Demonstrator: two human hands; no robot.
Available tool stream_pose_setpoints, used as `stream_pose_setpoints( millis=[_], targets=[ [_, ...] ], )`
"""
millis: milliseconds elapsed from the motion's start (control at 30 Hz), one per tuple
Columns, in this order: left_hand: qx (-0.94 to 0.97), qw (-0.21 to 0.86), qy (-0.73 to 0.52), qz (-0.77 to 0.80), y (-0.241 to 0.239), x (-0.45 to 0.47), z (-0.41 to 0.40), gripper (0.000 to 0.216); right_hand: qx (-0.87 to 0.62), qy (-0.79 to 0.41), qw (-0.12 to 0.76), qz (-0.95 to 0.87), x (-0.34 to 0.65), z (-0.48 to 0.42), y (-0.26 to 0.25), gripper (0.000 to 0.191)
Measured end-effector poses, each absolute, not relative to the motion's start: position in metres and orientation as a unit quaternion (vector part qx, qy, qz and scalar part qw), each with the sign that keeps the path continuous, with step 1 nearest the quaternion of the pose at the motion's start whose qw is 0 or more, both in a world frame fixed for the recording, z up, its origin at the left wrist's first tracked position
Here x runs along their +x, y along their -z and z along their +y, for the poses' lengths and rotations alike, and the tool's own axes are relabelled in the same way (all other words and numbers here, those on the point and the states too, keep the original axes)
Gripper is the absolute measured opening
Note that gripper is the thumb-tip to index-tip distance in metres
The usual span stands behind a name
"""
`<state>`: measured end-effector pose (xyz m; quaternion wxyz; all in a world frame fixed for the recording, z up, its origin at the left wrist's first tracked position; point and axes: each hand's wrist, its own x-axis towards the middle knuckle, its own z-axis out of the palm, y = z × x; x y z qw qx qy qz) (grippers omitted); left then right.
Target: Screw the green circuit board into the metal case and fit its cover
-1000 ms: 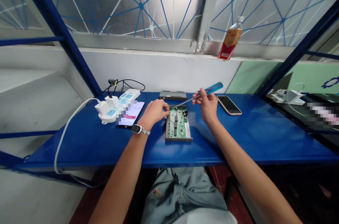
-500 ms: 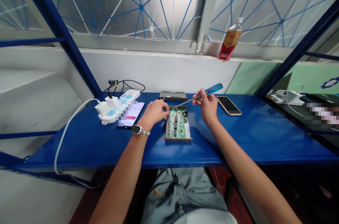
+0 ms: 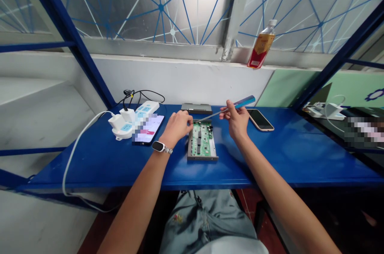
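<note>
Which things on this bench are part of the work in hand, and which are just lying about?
In use: right hand gripping the blue-handled screwdriver; left hand at the far left corner of the open circuit board unit.

Lying about: dark phone, lit phone, power strip, grey cover, bottle on the sill.

power strip (image 3: 132,123) left; phone (image 3: 260,119) right; bottle (image 3: 261,44) on sill

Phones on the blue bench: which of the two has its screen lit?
The phone beside the power strip, left of the circuit board, glows; the phone near the right hand is dark.
</note>
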<state>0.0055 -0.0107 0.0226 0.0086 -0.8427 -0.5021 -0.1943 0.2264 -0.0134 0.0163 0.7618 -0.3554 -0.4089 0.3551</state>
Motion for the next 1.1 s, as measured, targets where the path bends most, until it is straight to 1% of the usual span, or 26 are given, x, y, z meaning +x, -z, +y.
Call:
stream_pose_setpoints(
  millis=[133,233,300,433,600,800,900,933,1033,1100],
  targets=[
    [-0.845,0.022,0.186,-0.501,-0.020,0.010,-0.010,0.017,-0.361,-0.378,0.752,-0.400,0.228,-0.013,-0.017,0.047],
    [-0.840,0.025,0.185,-0.510,-0.021,0.013,-0.011,0.017,-0.331,-0.426,0.720,-0.437,0.228,-0.015,-0.018,0.047],
    [-0.836,0.022,0.189,-0.514,-0.022,0.014,-0.012,0.017,-0.307,-0.435,0.703,-0.471,0.228,-0.017,-0.019,0.045],
    [-0.834,0.013,0.199,-0.514,-0.022,0.016,-0.013,0.016,-0.307,-0.391,0.715,-0.492,0.225,-0.019,-0.022,0.037],
    [-0.842,0.005,0.210,-0.497,-0.020,0.021,-0.013,0.016,-0.339,-0.365,0.717,-0.488,0.221,-0.021,-0.026,0.038],
    [-0.840,-0.020,0.269,-0.470,-0.019,0.027,-0.015,0.014,-0.326,-0.375,0.673,-0.548,0.218,-0.023,-0.023,0.040],
    [-0.842,-0.048,0.271,-0.464,-0.017,0.024,-0.012,0.011,-0.332,-0.341,0.661,-0.581,0.217,-0.022,-0.019,0.038],
    [-0.842,-0.057,0.270,-0.463,-0.015,0.023,-0.010,0.013,-0.337,-0.325,0.659,-0.589,0.217,-0.022,-0.018,0.038],
    [-0.834,-0.079,0.270,-0.474,-0.007,0.021,0.000,0.037,-0.351,-0.303,0.656,-0.595,0.217,-0.018,-0.015,0.040],
    [-0.823,-0.094,0.268,-0.492,-0.001,0.021,0.008,0.044,-0.359,-0.306,0.658,-0.587,0.217,-0.016,-0.014,0.041]
  ],
)
